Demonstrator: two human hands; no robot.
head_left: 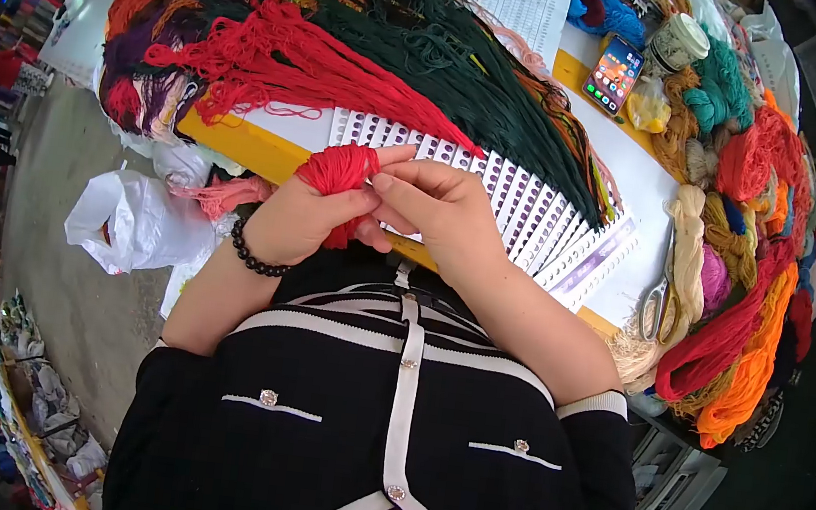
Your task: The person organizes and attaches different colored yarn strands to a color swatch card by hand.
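Note:
A bundle of red thread (339, 169) is wound round the fingers of my left hand (307, 213), which is closed about it. My right hand (439, 203) meets the left at the bundle, its thumb and forefinger pinched together. Whatever lies in that pinch is too small to make out; it may be a strand end. Just beyond my hands, long red threads (320, 59) and dark green threads (469, 71) spread over the table. Under their ends lie white perforated cards (524, 208) with rows of dark purple oval holes or spots.
At the right lie scissors (658, 299), cream yarn (689, 247) and orange yarn (755, 345). A lit phone (614, 74) rests near a white cup (678, 42). A white plastic bag (135, 219) hangs left of the yellow table edge (240, 143). Printed sheets (517, 1) lie at the back.

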